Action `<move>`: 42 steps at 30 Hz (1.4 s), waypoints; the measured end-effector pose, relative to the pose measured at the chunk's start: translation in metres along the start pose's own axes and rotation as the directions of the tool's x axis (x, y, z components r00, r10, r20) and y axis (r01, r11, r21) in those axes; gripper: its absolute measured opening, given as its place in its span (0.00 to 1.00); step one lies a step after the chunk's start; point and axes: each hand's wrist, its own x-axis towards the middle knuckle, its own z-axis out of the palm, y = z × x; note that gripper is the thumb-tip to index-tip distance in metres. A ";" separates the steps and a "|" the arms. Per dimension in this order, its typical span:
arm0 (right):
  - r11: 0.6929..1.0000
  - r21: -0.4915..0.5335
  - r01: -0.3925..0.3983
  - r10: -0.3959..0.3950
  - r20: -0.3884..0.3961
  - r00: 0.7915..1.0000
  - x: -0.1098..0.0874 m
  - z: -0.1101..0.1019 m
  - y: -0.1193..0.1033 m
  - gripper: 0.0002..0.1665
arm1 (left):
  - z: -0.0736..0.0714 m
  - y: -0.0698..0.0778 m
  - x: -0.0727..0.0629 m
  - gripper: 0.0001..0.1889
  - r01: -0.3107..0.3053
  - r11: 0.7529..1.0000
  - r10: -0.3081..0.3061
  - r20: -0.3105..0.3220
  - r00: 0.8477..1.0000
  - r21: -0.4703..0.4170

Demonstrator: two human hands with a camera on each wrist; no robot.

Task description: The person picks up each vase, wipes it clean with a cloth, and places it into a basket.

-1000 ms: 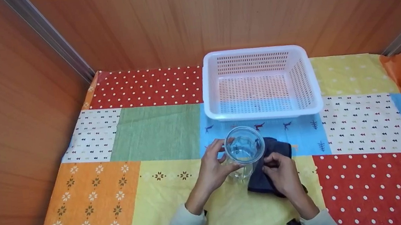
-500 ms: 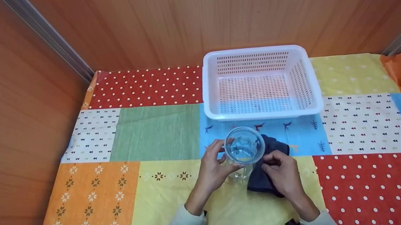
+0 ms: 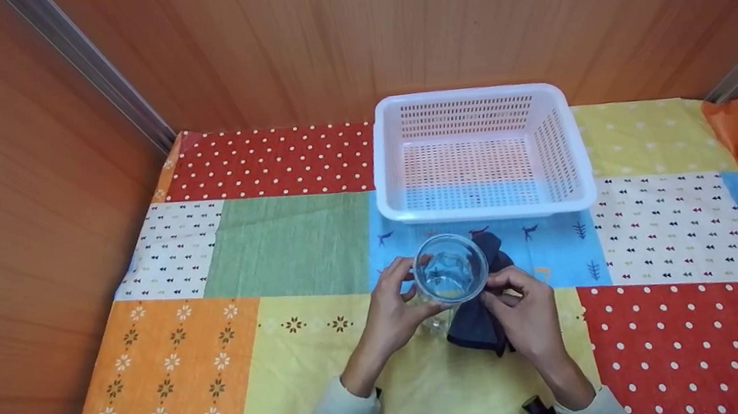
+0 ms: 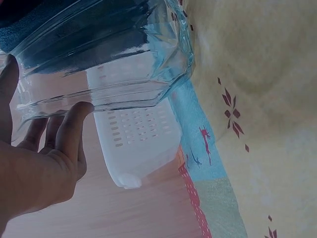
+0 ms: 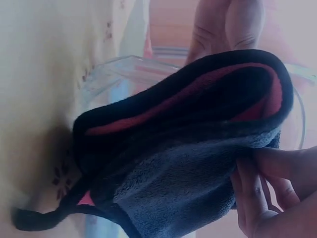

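A clear glass jar (image 3: 451, 270) with a round rim stands over the patterned cloth, its mouth toward the head camera. My left hand (image 3: 391, 312) grips it near the rim from the left; the left wrist view shows my fingers (image 4: 74, 126) along the glass wall (image 4: 133, 94). On the jar's right side a dark grey fleecy cloth (image 3: 476, 327) hangs against the outside. Thumb and fingers of my right hand (image 3: 527, 314) pinch this cloth just below the rim. In the right wrist view the cloth (image 5: 173, 168) is folded, with a pinkish inner side and a hanging loop (image 5: 44, 218).
A white perforated plastic basket (image 3: 488, 214) stands behind the jar, with nothing in it. A patchwork tablecloth (image 3: 303, 242) covers the table. Wood-grain panels (image 3: 349, 35) rise at the back and both sides.
My right hand has shifted slightly up toward the jar's rim. The cloth has swung with it, bunching closer around the jar's right side. The left hand and jar stay in place.
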 end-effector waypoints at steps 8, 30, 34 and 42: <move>1.000 0.004 0.029 -0.029 0.011 1.000 -0.001 0.001 0.002 0.10 | -0.002 0.002 0.000 0.34 0.008 1.000 -0.008 0.001 1.000 0.009; 0.997 -0.018 0.073 -0.075 -0.101 0.992 -0.014 0.011 0.003 0.09 | 0.003 0.002 -0.004 0.34 -0.044 0.994 0.048 -0.043 0.998 0.104; 0.997 -0.028 0.069 -0.072 -0.138 0.988 -0.017 0.013 0.002 0.10 | 0.008 0.001 -0.006 0.34 -0.070 0.986 0.084 -0.092 0.992 0.150; 0.993 -0.061 0.099 -0.108 -0.165 0.980 -0.022 0.017 0.004 0.10 | 0.030 -0.001 -0.012 0.35 -0.099 0.944 0.193 -0.284 0.939 0.315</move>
